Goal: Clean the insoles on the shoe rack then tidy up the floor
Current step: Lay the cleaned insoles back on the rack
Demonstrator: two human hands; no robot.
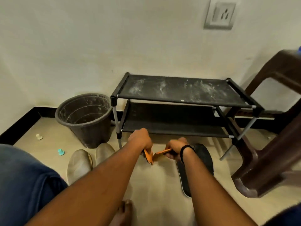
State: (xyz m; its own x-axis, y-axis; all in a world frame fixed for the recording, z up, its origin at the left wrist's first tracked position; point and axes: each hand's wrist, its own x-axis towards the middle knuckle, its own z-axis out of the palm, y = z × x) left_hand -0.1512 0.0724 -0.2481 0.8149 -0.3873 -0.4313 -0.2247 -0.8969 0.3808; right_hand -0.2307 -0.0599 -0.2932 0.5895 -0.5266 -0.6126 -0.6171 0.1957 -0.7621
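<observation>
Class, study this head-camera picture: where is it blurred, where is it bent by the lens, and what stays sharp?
Head view: the brown plastic chair at the right edge is smeared; the wall socket is soft and tilted by wide-angle distortion; the shoe rack is fairly sharp, dust showing; both hands, left hand and right hand, are slightly blurred.

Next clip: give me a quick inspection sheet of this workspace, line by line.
Surface: beige floor by a wall; the shoe rack has a dusty white-streaked top shelf, and both shelves hold nothing.
Job's things: two pale insoles and two black insoles lie on the floor before the rack.
Clutter: small white piece and teal piece on the floor.
Hands: left hand and right hand each grip an orange tool; what kind is unclear.
Cables: nothing seen.
Surroundings: dark bucket, brown plastic chair, wall socket.
</observation>
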